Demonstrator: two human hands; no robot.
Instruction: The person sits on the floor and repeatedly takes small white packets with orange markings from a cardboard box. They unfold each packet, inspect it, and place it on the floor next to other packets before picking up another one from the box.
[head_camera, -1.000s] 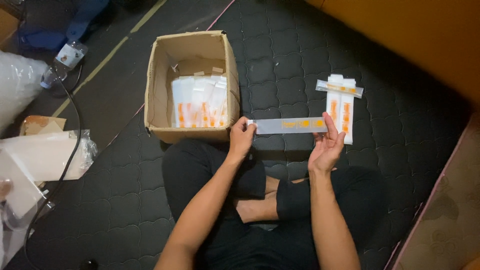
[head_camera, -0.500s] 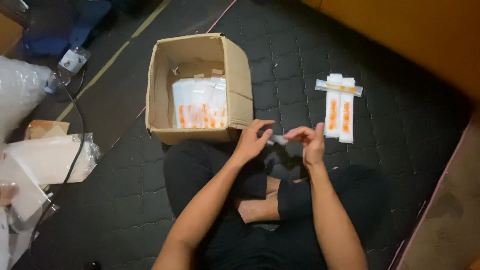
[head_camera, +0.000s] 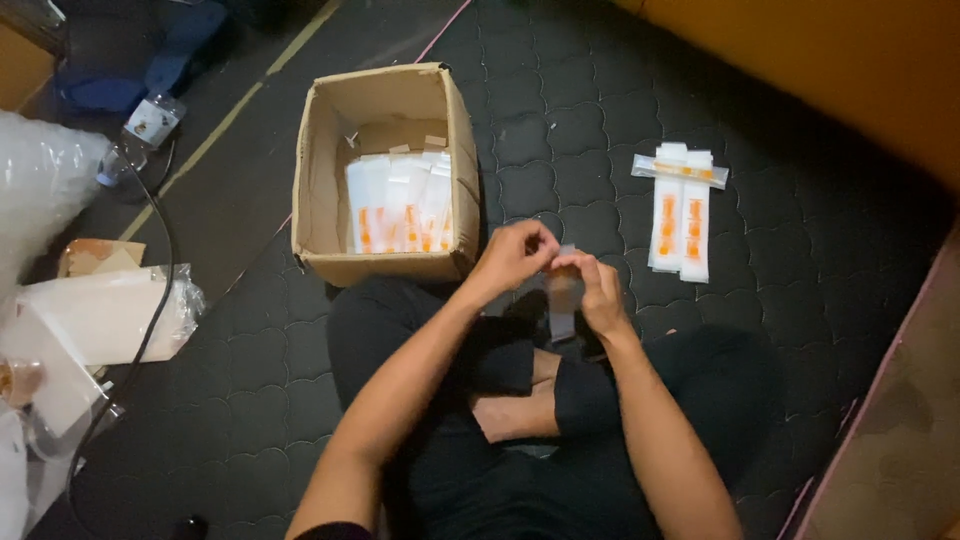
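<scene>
Dark quilted mat — both hands pinch a clear sleeve by its top, long axis hanging downward.

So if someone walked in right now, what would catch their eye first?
Probably the two hands, left hand and right hand, meeting over the lap around a small clear packet. Next, the open cardboard box of white-and-orange packets just ahead, and the small packet stack lying to the right on the dark mat.

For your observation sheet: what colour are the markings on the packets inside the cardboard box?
Orange on white packets, clearest in the head view.
</scene>
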